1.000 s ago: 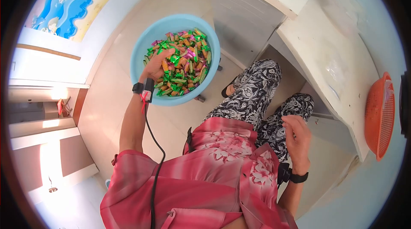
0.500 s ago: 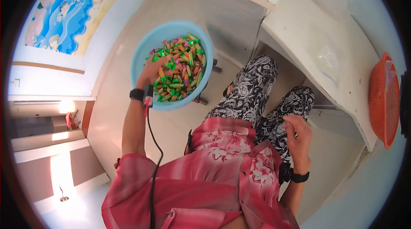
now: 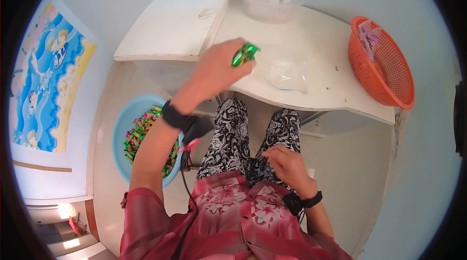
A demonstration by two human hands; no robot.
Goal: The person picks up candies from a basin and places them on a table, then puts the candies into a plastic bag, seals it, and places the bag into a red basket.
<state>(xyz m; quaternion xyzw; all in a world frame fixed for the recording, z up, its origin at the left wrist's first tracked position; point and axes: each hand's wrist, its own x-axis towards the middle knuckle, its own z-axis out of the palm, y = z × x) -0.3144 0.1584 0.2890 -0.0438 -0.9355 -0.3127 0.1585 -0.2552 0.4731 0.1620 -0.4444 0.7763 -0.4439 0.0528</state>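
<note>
While outstretched, left hand [image 3: 217, 69] curled.

Bright, soft light, glare at lower left; curved, blackened edges

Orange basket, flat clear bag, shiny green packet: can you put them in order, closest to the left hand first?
1. Shiny green packet: in the left hand.
2. Flat clear bag: on the white desk, to that hand's right.
3. Orange basket: far over at the desk's right end.
</note>
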